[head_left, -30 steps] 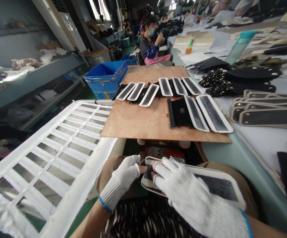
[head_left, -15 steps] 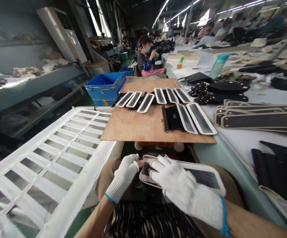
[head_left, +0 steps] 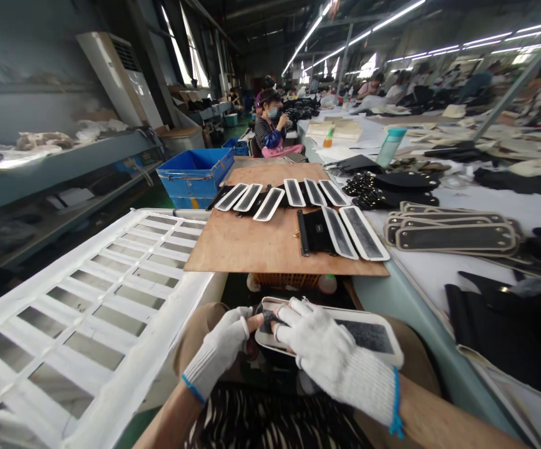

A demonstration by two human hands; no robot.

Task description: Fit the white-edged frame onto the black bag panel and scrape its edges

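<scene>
- Your left hand (head_left: 218, 349) is curled at the near end of the panel (head_left: 373, 335). Its thumb and fingertip pinch that corner.
- Your right hand (head_left: 331, 358) lies on top of the panel, fingers spread and pressing it flat.
- The panel, dark with a pale rim, rests across your lap, just below the edge of the plywood board (head_left: 251, 243).
- On the board a row of like panels (head_left: 293, 193) lies fanned out, with two more beside a black piece (head_left: 316, 229). Those look handled already.
- A stack of rimmed strips (head_left: 452, 237) sits on the table to your right, so more work seems to be left.
- A white slatted rack (head_left: 87, 293) stands at your left.
</scene>
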